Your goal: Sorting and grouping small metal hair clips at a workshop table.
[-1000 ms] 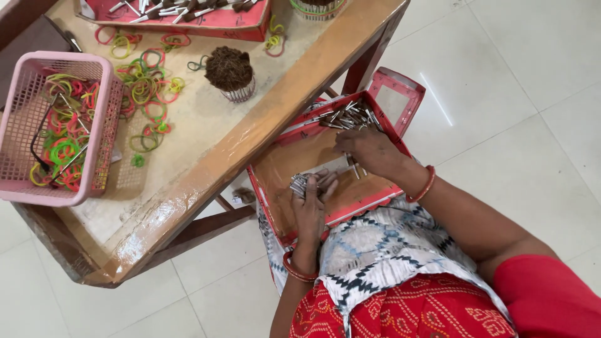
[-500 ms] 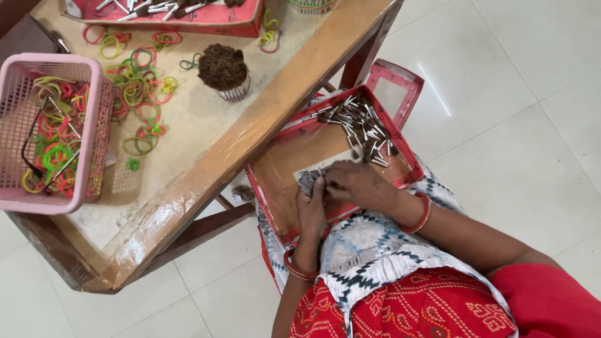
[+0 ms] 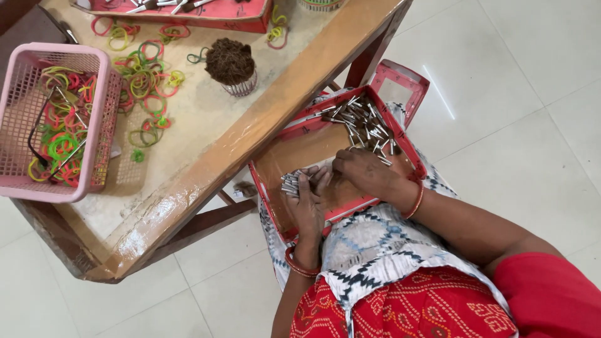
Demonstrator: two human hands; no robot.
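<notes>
Seen from the head camera, the left hand (image 3: 307, 203) cups a gathered bundle of small metal pieces (image 3: 292, 183) over the near end of a red tray (image 3: 270, 188) on the lap. The right hand (image 3: 363, 175), fingers curled, touches that bundle. A loose heap of metal pieces (image 3: 366, 125) remains unsorted at the tray's far corner.

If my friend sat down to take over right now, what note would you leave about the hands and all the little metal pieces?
Left hand: holds a small bundle of metal pieces, lined up side by side.
Right hand: rests in the red tray on the lap, fingers meeting the bundle.
Loose metal pieces: heaped at the tray's far end.
Done: one small bundle gathered.
Left: the heap looks mostly unsorted.
Table: pink basket and scattered coloured bands.
</notes>
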